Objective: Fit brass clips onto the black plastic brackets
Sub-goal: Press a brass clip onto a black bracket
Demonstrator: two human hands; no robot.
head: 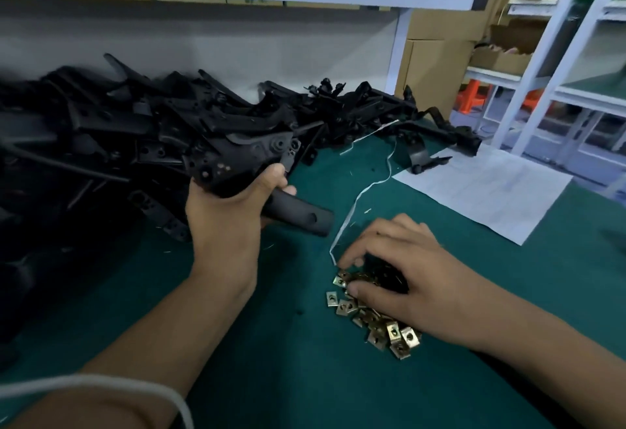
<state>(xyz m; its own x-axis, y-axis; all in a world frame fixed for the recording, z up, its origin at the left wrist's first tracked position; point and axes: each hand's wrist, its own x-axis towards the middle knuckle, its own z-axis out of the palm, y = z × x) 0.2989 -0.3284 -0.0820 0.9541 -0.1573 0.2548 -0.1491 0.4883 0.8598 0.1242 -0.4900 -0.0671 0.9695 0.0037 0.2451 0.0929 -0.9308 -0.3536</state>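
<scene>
Far left: a deep heap of black plastic brackets [111,130], spilling from the left frame edge across the back of the green mat [271,344] and thinning into a ridge toward the white upright post [399,52]. Near edge of the heap ragged, loose pieces reaching down toward the left forearm.

Next over: left hand [223,215], raised just off the heap's right flank, fingers and thumb curled round one black bracket [294,215] (thumb over the top, fingertips wrapped underneath). Rounded end of that bracket jutting right, past the hand, clear of the mat. Open green between it and the right hand, crossed only by a thin white strip [355,201] curling from the heap down to the clips.

Right of centre: pile of brass clips [376,320] flat on the mat, well apart from the heap. Right hand [406,276] lying over the pile's far end, fingers bent downward, thumb and fingertips among the clips; whether one is actually pinched, cannot tell (the palm hides it).

Beyond: white paper sheet [484,188], one corner under the heap's tail. Far right: white shelving [555,66] and cardboard boxes [437,49] past the table edge.
</scene>
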